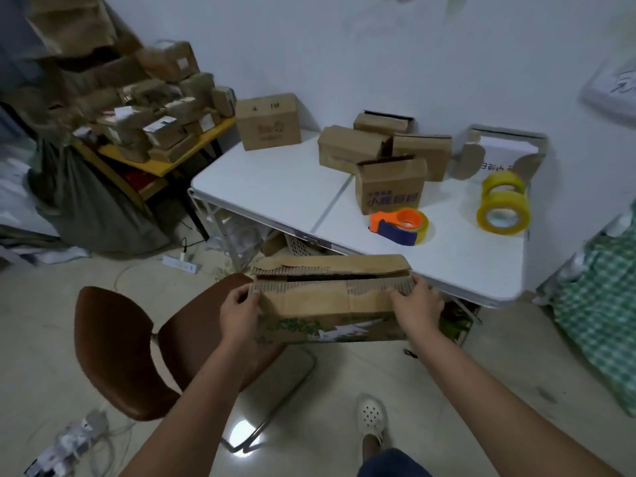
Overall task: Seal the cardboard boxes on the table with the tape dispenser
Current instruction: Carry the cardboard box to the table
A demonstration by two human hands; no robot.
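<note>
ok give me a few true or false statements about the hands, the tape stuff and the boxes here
1. Both hands grip the long worn cardboard box, the left hand at its left end and the right hand at its right end. True.
2. The orange and blue tape dispenser is in the right hand. False: it lies on the white folding table, untouched.
3. Two yellow tape rolls sit on the table right of the dispenser. True.
4. The held box rests flat in the middle of the table. False: it is at the table's near edge, in front of the brown chair.
5. The held box's top flaps are taped shut. False: a dark gap shows between them.
</note>
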